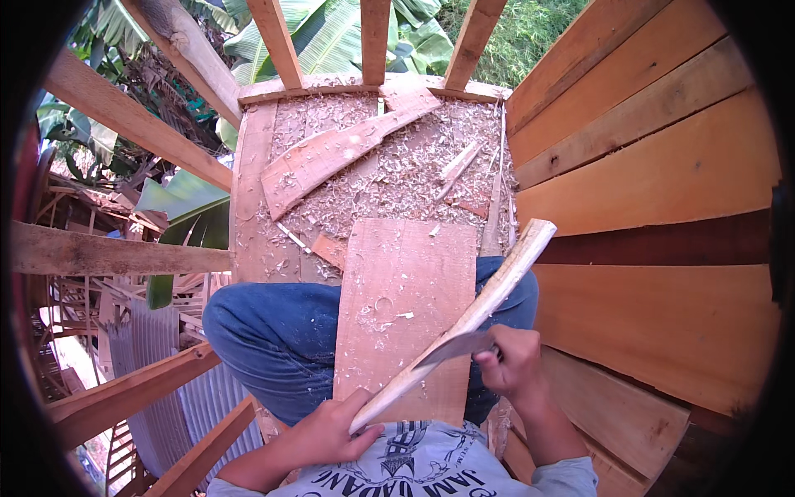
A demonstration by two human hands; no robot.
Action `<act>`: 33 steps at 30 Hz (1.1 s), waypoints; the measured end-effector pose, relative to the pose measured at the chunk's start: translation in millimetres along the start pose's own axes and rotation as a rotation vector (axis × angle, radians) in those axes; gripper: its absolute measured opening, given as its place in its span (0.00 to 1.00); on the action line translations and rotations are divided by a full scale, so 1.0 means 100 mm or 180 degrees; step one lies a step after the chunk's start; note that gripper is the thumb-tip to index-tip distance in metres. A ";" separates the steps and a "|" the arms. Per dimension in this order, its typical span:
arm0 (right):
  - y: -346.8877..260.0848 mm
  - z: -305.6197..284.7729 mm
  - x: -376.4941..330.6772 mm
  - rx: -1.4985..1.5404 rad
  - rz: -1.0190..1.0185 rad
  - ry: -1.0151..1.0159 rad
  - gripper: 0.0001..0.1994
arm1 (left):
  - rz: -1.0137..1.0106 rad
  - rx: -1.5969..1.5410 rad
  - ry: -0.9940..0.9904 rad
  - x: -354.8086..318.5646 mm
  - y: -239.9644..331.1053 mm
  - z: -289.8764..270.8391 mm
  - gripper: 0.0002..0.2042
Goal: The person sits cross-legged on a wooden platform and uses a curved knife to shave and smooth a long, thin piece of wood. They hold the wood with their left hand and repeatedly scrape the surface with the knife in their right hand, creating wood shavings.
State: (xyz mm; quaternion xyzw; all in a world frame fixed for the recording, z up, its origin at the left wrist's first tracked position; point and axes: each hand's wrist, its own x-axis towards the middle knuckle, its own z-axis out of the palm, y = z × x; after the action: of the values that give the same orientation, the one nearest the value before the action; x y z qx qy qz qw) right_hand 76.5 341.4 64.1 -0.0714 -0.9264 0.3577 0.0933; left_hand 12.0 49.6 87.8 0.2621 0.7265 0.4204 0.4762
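Note:
A long pale wooden stick point(505, 286) slants across my lap from lower left to upper right. My left hand point(331, 427) is closed round its lower end, close to my shirt. In my right hand point(511, 358) is a knife, its fingers wrapped round the handle, which is mostly hidden. The wide grey knife blade point(454, 349) points left and lies against the stick around its middle. Beneath both, a flat wooden board point(406, 273) rests between my legs, with a few shavings on it.
Curled shavings cover the plank floor point(414, 178) ahead. A shaped wooden piece point(331, 157) and a short offcut point(460, 161) lie there. Slatted rails point(124, 250) stand at the left and front, with banana leaves beyond. A plank wall point(654, 182) rises on the right.

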 end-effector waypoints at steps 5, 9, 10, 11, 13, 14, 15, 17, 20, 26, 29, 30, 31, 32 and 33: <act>-0.05 0.10 -0.08 0.0205 -0.0091 0.0097 0.22 | -0.0054 -0.0048 -0.0098 0.08 0.01 0.00 0.18; 0.00 0.09 0.04 0.0696 0.0400 0.0308 0.20 | -0.0228 -0.0095 -0.0024 0.04 0.06 -0.03 0.18; 0.18 -0.03 0.08 0.0039 0.0399 0.0101 0.21 | -0.0216 -0.0117 -0.0057 0.04 0.05 -0.02 0.18; 0.14 0.01 0.05 0.0217 0.0332 0.0162 0.20 | -0.0195 -0.0120 -0.0090 0.06 0.03 -0.01 0.18; -0.02 0.13 -0.03 0.0606 0.0188 0.0301 0.20 | -0.0010 -0.0053 -0.0054 0.10 -0.01 0.00 0.18; -0.07 0.12 -0.05 0.0291 -0.0576 0.0015 0.19 | 0.0165 -0.0004 -0.0004 0.09 -0.03 0.02 0.19; -0.16 0.08 -0.04 -0.0078 -0.0975 -0.0548 0.19 | 0.0341 0.0044 0.0045 0.09 -0.04 0.02 0.19; 0.04 0.15 -0.03 0.0223 -0.0424 0.0066 0.19 | 0.0018 -0.0078 -0.0011 0.07 0.03 -0.03 0.20; 0.18 0.11 0.00 0.0165 0.0364 0.0610 0.20 | -0.0164 -0.0149 -0.0187 0.08 0.13 -0.05 0.20; 0.16 0.11 0.00 0.0254 -0.0089 0.0237 0.24 | -0.0067 -0.0053 -0.0102 0.08 0.08 -0.03 0.20; 0.20 0.09 -0.01 0.0456 0.0028 0.0438 0.23 | -0.0140 -0.0083 -0.0201 0.12 0.12 -0.01 0.21; 0.09 0.17 -0.07 0.0480 -0.0309 0.0420 0.25 | -0.0091 -0.0069 -0.0239 0.11 0.13 -0.02 0.21; 0.01 0.19 -0.10 0.0502 -0.0645 0.0404 0.26 | -0.0036 -0.0084 -0.0184 0.10 0.13 -0.02 0.21; -0.08 0.10 -0.08 0.0122 -0.1128 -0.0278 0.26 | 0.0040 -0.0115 -0.0127 0.08 0.11 0.00 0.21; -0.02 0.09 -0.05 0.0306 -0.0617 -0.0038 0.25 | 0.0116 -0.0147 -0.0071 0.07 0.10 0.01 0.21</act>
State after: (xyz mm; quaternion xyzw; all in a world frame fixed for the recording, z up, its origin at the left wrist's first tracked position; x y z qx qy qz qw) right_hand 79.6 332.7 58.0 0.0252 -0.9113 0.3914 0.1252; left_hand 9.7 60.0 93.1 0.2689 0.7064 0.4427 0.4825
